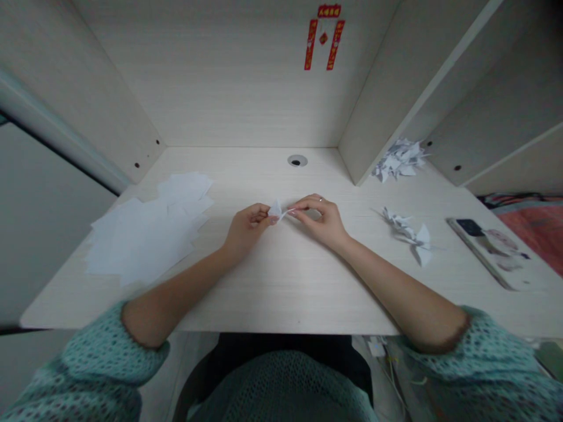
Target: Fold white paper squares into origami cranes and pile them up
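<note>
A small folded white paper piece [275,209], shaped like a little origami figure, is held above the middle of the desk. My left hand [248,229] pinches its left side between thumb and fingers. With thumb and forefinger, my right hand [321,219] grips a thin pointed part at its right side. Parts of the paper are hidden by my fingertips. To the right of my right hand lie several folded paper pieces [407,230] in a loose row. A spread of flat white paper sheets [149,228] lies to the left of my left hand.
More folded white papers [401,158] are heaped behind the upright partition [382,105]. A phone [495,252] lies at the right. The desk has a round cable hole [298,160] near the back panel, which bears red stickers [324,38]. Reddish cloth [534,225] is at the far right.
</note>
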`<act>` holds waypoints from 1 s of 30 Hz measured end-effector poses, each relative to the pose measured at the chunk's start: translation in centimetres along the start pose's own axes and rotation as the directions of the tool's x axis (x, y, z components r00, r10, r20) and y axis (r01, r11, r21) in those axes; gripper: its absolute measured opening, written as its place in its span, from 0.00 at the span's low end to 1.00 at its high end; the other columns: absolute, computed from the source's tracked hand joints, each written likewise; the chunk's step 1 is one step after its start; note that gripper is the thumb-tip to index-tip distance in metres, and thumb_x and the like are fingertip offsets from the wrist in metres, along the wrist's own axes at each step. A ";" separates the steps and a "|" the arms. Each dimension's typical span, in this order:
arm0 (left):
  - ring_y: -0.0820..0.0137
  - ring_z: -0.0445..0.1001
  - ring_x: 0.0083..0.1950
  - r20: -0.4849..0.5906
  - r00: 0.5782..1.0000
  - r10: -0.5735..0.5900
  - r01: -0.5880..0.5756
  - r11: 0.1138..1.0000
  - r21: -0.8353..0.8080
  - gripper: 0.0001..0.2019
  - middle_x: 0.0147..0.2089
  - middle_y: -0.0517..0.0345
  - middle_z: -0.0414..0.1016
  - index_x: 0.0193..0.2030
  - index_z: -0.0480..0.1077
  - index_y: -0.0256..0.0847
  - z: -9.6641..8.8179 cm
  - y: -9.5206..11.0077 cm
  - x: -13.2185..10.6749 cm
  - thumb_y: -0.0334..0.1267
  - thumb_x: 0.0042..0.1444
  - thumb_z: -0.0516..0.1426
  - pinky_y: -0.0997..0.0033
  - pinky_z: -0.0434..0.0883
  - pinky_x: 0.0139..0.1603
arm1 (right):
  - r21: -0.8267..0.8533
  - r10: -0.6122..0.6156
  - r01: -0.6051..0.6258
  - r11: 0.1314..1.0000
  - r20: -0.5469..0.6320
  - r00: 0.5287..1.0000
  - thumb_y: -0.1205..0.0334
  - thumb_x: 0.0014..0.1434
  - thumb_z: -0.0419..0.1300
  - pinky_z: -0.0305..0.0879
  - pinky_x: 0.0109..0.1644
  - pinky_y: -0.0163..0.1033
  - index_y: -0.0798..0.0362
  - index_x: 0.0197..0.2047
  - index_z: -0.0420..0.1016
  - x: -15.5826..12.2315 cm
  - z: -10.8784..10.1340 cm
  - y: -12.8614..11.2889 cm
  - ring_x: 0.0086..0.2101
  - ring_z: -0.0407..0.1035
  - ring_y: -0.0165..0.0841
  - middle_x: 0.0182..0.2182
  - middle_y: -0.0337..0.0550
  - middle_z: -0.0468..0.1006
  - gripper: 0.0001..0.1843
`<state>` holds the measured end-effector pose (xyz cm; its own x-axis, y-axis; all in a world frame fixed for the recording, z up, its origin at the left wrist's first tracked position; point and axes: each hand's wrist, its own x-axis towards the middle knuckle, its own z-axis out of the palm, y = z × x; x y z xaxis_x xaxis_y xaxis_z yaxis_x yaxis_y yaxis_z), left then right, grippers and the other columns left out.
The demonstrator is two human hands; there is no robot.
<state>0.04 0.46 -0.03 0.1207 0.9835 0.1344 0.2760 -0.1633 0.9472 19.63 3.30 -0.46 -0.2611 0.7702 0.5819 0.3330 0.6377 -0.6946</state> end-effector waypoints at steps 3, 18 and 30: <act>0.70 0.74 0.34 -0.031 0.998 0.047 -0.044 0.995 0.090 0.11 0.32 0.58 0.77 0.34 0.74 0.41 0.0 0.5 -0.2 0.47 0.50 0.60 0.72 0.67 0.39 | 0.037 0.037 -0.038 0.999 0.009 0.999 0.57 0.55 0.63 0.65 0.42 0.42 0.49 0.30 0.79 0.0 0.2 0.2 0.33 0.71 0.34 0.29 0.40 0.80 0.06; 0.68 0.75 0.36 -0.067 0.989 0.130 -0.109 0.961 0.253 0.10 0.34 0.59 0.78 0.34 0.74 0.44 0.1 0.7 -0.6 0.47 0.53 0.59 0.70 0.68 0.43 | 0.352 0.419 -0.444 0.824 0.147 0.896 0.47 0.49 0.64 0.60 0.32 0.36 0.54 0.24 0.76 0.2 0.5 -0.1 0.27 0.67 0.30 0.23 0.40 0.77 0.17; 0.69 0.76 0.36 -0.073 0.983 0.171 -0.134 0.924 0.358 0.10 0.34 0.60 0.78 0.35 0.74 0.43 0.0 0.4 -0.6 0.47 0.53 0.58 0.71 0.69 0.41 | 0.377 0.507 -0.580 0.722 0.282 0.815 0.46 0.47 0.64 0.45 0.25 0.35 0.55 0.26 0.77 0.3 0.4 -0.2 0.21 0.53 0.25 0.19 0.36 0.70 0.19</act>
<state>0.11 -0.23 0.29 0.0958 0.9443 0.3149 0.5801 -0.3101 0.7532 19.15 3.36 -0.31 -0.2993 0.9541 0.0032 0.0499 0.0190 -0.9986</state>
